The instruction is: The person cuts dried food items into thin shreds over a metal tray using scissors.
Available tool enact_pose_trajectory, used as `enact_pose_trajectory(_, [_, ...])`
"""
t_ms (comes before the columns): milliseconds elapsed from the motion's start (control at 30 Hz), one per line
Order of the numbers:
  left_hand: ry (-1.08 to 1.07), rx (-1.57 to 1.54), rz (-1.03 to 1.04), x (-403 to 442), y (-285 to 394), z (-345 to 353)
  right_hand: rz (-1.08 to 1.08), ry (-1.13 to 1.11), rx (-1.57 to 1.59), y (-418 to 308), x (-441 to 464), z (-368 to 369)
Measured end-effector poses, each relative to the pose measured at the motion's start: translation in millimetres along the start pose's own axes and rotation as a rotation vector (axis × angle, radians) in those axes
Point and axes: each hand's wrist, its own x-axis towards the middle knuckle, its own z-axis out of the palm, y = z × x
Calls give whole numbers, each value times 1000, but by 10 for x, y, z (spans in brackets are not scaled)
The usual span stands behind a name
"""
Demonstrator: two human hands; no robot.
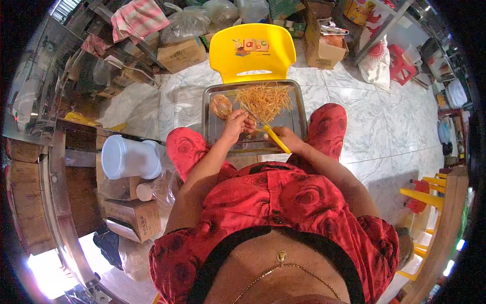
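Chair [253, 65] and knife handle [277, 140] are yellow, strips [264, 101] golden, clothes [238, 202] red with swirls.

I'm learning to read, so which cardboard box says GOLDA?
The cardboard box at the picture's lower left: GOLDA stands on its side; no other box shows that word.

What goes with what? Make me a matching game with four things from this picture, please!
Things:
1. knife
2. thin strips
3. chair
4. cloth

Clues:
A. has letters on its back
B. pink and white checks
C. in the right hand
D. heaped on the tray

Right pairs: 1-C, 2-D, 3-A, 4-B
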Motion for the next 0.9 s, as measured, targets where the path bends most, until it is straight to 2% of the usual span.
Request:
enact_pose_trajectory(100, [4,-12,-11,1,6,2,44,-7,-22,98,38,52])
enact_pose_trajectory(200, [9,1,-14,-1,14,6,-63,37,57,18,-9,90])
enact_pose_trajectory(400, [3,12,-19,1,-24,-17,32,-12,164,-106,-51,23])
enact_pose_trajectory(767, [13,53,-23,-30,-15,-20,-93,124,-112,165,40,40])
enact_pose_trajectory(900, [33,67,-32,-38,-16,-19,-30,110,-204,85,12,1])
